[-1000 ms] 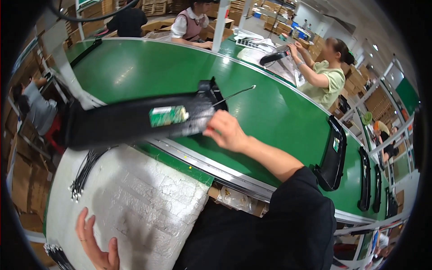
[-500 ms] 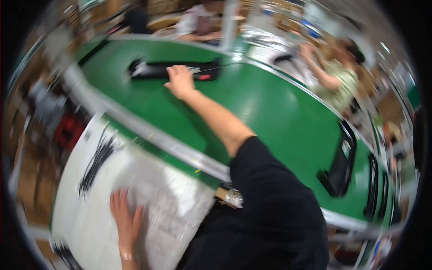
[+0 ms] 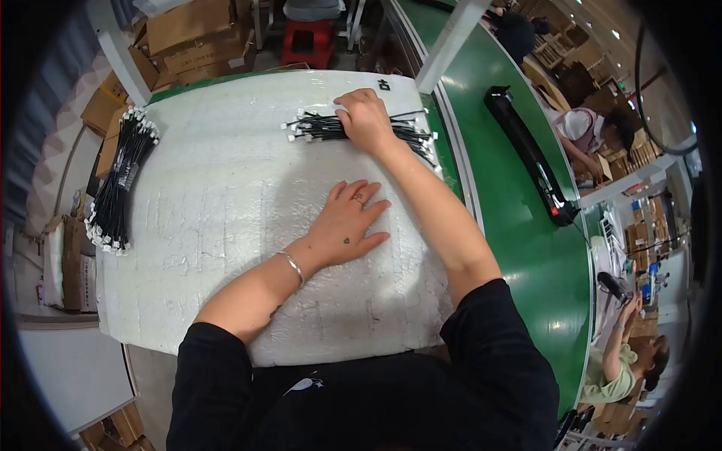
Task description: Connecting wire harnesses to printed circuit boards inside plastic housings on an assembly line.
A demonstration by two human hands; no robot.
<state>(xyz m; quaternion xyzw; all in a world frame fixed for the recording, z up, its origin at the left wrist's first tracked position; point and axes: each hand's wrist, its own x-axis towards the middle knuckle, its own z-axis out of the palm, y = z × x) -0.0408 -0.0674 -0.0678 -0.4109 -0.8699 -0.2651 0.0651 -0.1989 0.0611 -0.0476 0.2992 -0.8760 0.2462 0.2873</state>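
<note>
Covering loose black cables [image 3: 320, 128] on the white surface [image 3: 218, 113], right hand [image 3: 367, 122] might be gripping, can't tell; left hand [image 3: 342, 223] is spread, empty. Looks like plenty left, plus a bundle [image 3: 120, 192]; one black housing [image 3: 526, 150] is already on the green belt [image 3: 519, 255].

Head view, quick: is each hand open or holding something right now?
Left hand: open and spread over the white film-covered work surface, holding nothing.
Right hand: curled over thin black cables with white connectors; whether it grips any cannot be told.
</note>
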